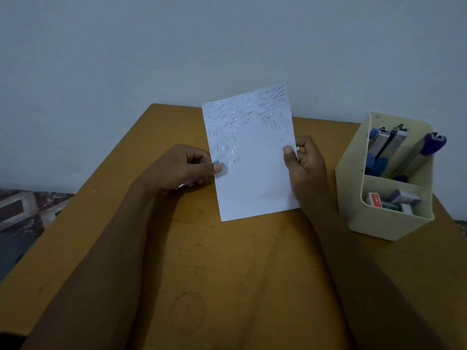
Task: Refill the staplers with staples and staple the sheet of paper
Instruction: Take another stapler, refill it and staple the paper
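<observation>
A white sheet of paper (pixel 255 173) is held up over the brown table (pixel 227 261), its upper half covered with many staples. My right hand (pixel 303 168) pinches the sheet's right edge. My left hand (pixel 187 168) is closed around a small stapler with a light-blue tip (pixel 216 162), whose jaws sit on the sheet's left edge; most of this stapler is hidden in the hand.
A cream plastic organiser (pixel 386 218) stands at the table's right side. Its rear compartment holds several blue and purple staplers (pixel 394 147); the front one holds small staple boxes (pixel 391 200). A grey wall is behind. Patterned floor (pixel 25 210) shows at the left.
</observation>
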{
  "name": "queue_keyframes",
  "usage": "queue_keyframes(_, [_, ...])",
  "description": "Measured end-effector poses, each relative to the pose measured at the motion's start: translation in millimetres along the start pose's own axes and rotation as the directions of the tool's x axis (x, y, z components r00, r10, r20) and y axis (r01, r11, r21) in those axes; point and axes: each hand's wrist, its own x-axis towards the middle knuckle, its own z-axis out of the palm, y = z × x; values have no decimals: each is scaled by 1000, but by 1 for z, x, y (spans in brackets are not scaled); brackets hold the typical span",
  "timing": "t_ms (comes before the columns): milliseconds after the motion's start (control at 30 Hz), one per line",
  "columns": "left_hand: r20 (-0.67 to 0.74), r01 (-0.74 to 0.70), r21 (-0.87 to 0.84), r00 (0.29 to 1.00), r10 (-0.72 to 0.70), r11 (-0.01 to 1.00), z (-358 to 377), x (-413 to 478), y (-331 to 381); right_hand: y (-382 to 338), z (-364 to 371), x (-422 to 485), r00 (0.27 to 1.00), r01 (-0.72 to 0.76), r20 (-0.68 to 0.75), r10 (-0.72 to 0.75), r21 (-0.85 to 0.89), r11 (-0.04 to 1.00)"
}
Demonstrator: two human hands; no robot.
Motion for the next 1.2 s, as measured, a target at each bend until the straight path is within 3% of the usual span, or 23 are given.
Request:
queue_keyframes(433, [-8,-74,-28,997,73,997,2,2,0,3,-1,1,1000,-7,6,7,-4,1000])
queue_keyframes(667, [-16,13,30,1000,-12,999,2,3,-5,1,1,1,999,-39,-19,38,-63,997])
queue_keyframes(733, [-93,35,47,995,-31,998,3,5,-5,3,0,0,997,-64,-45,60,-98,993])
queue_keyframes(833, [-327,67,130,945,-21,989,1,7,-9,4,0,2,990,-140,-58,132,-164,976])
queue_keyframes(967, [-480,50,3,876,-42,999,-1,7,-8,0,-2,4,978,-193,14,210,-338,921])
queue_keyframes(1200, [-313,108,17,945,-97,994,6,8,6,-13,-4,8,943,-213,79,324,-605,767])
